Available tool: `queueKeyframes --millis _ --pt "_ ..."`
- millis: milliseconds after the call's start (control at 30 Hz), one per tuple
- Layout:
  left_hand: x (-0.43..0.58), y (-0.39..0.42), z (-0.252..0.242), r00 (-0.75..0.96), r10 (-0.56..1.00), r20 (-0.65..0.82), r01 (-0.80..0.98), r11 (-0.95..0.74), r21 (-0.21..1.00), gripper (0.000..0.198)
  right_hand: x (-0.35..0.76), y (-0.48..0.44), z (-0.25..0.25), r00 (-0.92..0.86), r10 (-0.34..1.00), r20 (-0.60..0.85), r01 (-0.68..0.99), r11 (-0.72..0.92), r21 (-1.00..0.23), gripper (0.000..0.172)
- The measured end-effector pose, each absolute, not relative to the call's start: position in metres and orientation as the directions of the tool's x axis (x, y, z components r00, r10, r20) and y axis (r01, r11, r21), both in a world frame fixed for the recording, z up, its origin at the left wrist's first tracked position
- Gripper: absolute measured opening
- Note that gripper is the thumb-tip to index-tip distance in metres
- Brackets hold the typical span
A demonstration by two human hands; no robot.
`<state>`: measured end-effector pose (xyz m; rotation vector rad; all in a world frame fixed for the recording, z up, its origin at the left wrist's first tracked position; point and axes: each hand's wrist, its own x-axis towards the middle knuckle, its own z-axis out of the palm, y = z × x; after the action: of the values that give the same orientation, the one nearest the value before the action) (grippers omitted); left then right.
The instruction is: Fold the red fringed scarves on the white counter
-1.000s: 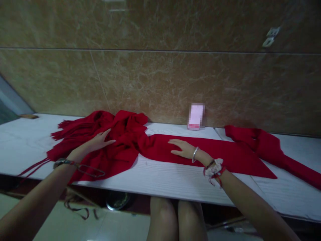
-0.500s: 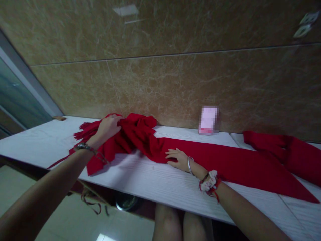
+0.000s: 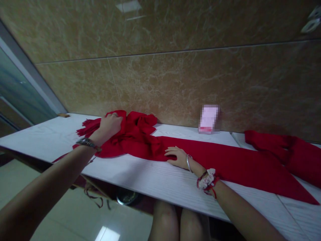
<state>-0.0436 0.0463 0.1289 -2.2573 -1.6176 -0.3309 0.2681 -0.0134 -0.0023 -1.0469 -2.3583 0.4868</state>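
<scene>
A long red scarf (image 3: 220,159) with fringe at its left end lies along the white table. Its right part is flat and ends in a slanted point, while the left part is bunched in loose folds. My left hand (image 3: 111,125) is closed on the bunched cloth beside the fringe, its fingertips partly hidden. Near the middle, my right hand (image 3: 177,156) rests on the flat cloth close to its front edge, fingers spread and pressing nothing between them.
A second heap of red cloth (image 3: 304,159) is at the right end of the table (image 3: 145,179). A pink, blurred-out object (image 3: 209,118) leans against the tiled wall. A small brown piece (image 3: 64,115) sits at the far left. Below is a round metal bowl (image 3: 126,197).
The front corner of the bunched cloth that hung toward the table's front edge has been drawn back and gathered. My left hand has shifted slightly; my right hand stays on the flat part.
</scene>
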Motion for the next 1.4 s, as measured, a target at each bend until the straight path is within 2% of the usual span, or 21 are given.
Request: queueKeyframes --millis 33,67,167,233,333,467,533,667,800,900,1033,1167,1300,1400 --pt "-0.032 0.048 0.128 0.376 0.870 0.318 0.920 -0.309 -0.241 0.027 0.268 -0.013 -0.003 -0.570 0.762 0.306 0.578 0.637 -0.510 0.027" --pt "-0.019 0.049 0.126 0.471 0.857 0.209 0.862 -0.397 -0.316 0.031 0.268 -0.013 -0.003 -0.569 0.763 0.308 0.577 0.637 -0.511 0.026" --pt "0.010 0.055 0.107 0.667 0.741 -0.077 0.680 -0.648 -0.344 0.044 0.267 -0.013 -0.002 -0.557 0.769 0.314 0.583 0.632 -0.511 0.023" --pt "0.016 0.058 0.095 0.684 0.715 -0.146 0.636 -0.683 -0.359 0.043 0.266 -0.014 -0.001 -0.543 0.774 0.325 0.588 0.627 -0.511 0.021" --pt "0.007 0.063 0.093 0.681 0.731 -0.050 0.641 -0.628 -0.441 0.035 0.265 -0.015 0.000 -0.528 0.775 0.346 0.589 0.628 -0.508 0.018" --pt "-0.024 0.062 0.114 0.644 0.758 0.105 0.671 -0.493 -0.554 0.030 0.265 -0.014 -0.001 -0.534 0.764 0.363 0.575 0.642 -0.507 0.014" --pt "-0.041 0.057 0.120 0.627 0.772 0.104 0.661 -0.457 -0.595 0.028 0.265 -0.012 -0.002 -0.545 0.752 0.371 0.562 0.656 -0.504 0.013" --pt "-0.062 0.042 0.108 0.633 0.774 0.008 0.622 -0.502 -0.602 0.027 0.265 -0.013 -0.004 -0.552 0.741 0.383 0.559 0.669 -0.489 0.013" --pt "-0.055 0.023 0.089 0.629 0.773 0.078 0.634 -0.453 -0.627 0.027 0.263 -0.019 0.001 -0.578 0.734 0.358 0.586 0.678 -0.443 0.024" --pt "-0.037 0.011 0.079 0.697 0.712 0.077 0.604 -0.526 -0.599 0.030 0.263 -0.023 0.004 -0.616 0.723 0.314 0.610 0.689 -0.391 0.029" --pt "-0.015 0.003 0.065 0.791 0.612 0.011 0.554 -0.708 -0.438 0.029 0.262 -0.021 0.001 -0.639 0.692 0.335 0.601 0.721 -0.344 0.023" --pt "0.002 0.002 0.053 0.826 0.563 -0.005 0.533 -0.785 -0.314 0.024 0.262 -0.019 -0.001 -0.648 0.658 0.383 0.600 0.751 -0.276 0.017" --pt "0.015 0.004 0.049 0.854 0.520 -0.016 0.485 -0.807 -0.336 0.018 0.262 -0.025 0.004 -0.677 0.608 0.415 0.617 0.776 -0.133 0.015" --pt "0.016 0.008 0.050 0.877 0.478 -0.041 0.430 -0.822 -0.372 0.021 0.259 -0.031 0.011 -0.710 0.595 0.377 0.626 0.778 -0.051 0.015"
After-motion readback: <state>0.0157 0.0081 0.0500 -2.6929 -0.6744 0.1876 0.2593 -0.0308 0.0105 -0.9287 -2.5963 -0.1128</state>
